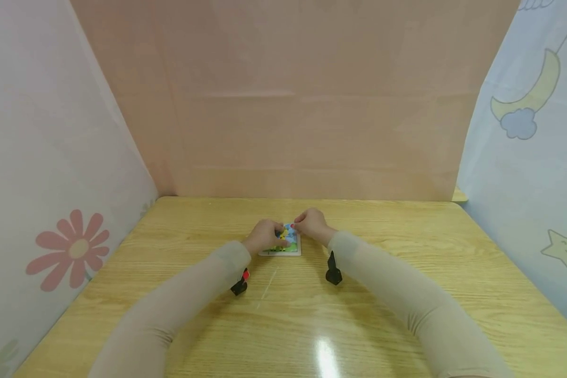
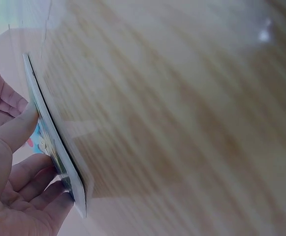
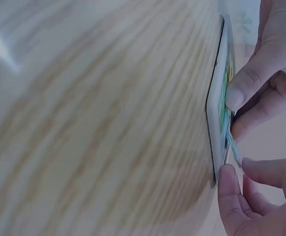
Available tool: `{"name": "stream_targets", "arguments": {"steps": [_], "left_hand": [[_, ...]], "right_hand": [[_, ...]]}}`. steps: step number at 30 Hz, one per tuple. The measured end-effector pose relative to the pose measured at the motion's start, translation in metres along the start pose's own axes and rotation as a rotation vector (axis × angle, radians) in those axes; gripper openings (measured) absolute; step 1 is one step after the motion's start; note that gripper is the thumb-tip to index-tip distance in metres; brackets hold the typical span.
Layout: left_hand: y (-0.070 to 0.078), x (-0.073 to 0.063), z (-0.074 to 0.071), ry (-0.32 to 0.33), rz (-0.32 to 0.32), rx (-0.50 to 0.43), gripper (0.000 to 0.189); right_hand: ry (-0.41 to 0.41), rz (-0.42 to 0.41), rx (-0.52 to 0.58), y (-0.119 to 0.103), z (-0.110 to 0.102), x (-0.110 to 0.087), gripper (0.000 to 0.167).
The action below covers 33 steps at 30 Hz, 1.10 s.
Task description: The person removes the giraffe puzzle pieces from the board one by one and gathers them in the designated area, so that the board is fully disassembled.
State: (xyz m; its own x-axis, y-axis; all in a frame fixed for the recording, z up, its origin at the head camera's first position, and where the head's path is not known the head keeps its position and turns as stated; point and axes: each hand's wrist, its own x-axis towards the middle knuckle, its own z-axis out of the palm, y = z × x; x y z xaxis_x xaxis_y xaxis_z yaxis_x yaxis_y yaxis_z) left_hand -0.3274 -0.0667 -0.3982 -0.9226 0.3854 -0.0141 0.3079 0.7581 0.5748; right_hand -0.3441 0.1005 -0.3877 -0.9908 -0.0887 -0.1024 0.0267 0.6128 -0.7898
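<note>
A small, colourful picture puzzle (image 1: pixel 290 248) in a white-edged tray (image 3: pixel 212 115) lies flat on the wooden table. My left hand (image 1: pixel 263 235) rests on its left side, thumb and fingertips spread and pressing on the picture. At the far right corner my right hand (image 1: pixel 313 223) pinches a thin light-blue puzzle piece (image 3: pixel 235 150) between thumb and fingers. That piece stands tilted, with its lower edge at the picture surface. In the left wrist view the tray's side (image 2: pixel 59 135) shows edge-on, and my left fingers cover part of the picture.
The pale wooden table (image 1: pixel 283 325) stretches around the puzzle. Black wrist-worn devices hang below the left sleeve (image 1: pixel 239 286) and the right sleeve (image 1: pixel 333 273). A plain pinkish-brown sheet (image 1: pixel 293 105) closes off the back, with patterned curtains (image 1: pixel 75 157) at both sides.
</note>
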Motion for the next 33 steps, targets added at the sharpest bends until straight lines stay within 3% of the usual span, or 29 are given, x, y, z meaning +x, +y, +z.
{"name": "stream_targets", "arguments": {"steps": [10, 17, 33], "left_hand": [[-0.001, 0.0, 0.003, -0.01, -0.03, -0.015, 0.054], [-0.002, 0.004, 0.006, -0.008, -0.004, 0.006, 0.053], [-0.001, 0.004, 0.007, -0.025, -0.029, -0.001, 0.057]], "right_hand": [[0.016, 0.058, 0.171, -0.003, 0.002, -0.002, 0.015], [0.011, 0.114, 0.383, -0.006, -0.009, 0.002, 0.022], [-0.011, 0.163, 0.522, -0.002, -0.033, 0.001, 0.03]]}}
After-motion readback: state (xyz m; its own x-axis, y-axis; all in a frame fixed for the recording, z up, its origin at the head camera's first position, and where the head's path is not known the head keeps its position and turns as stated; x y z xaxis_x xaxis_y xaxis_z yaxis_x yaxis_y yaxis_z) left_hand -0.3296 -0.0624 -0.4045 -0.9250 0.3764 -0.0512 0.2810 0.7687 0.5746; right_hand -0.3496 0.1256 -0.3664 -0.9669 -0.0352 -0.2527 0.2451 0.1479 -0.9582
